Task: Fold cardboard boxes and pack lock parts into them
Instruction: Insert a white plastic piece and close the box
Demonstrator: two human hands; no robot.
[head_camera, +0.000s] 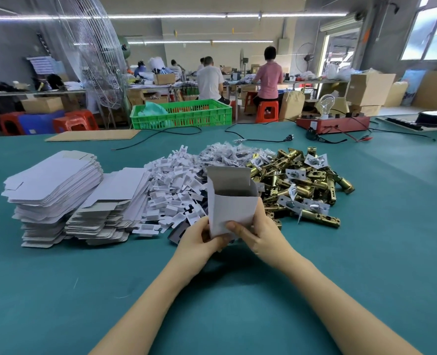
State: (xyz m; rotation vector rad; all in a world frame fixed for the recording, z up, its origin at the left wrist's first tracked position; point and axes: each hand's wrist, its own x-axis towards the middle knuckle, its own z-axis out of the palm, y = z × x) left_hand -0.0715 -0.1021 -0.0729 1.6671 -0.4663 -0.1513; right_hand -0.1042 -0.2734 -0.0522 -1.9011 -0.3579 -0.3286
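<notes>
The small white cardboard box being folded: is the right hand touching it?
Touching. In the head view the right hand grips the small white cardboard box at its lower end, one of its fingers lying across the front face.

Near table cloth [84, 290]: open, I can pass. Ahead, blocking: 2 flat box stacks [58, 190], white inserts [171, 190], brass latch heap [302, 185].

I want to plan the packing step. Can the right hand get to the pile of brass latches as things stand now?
Probably not at once: the right hand has its grip on the white box, together with the left hand. The brass latches lie just beyond it, with nothing between.
</notes>
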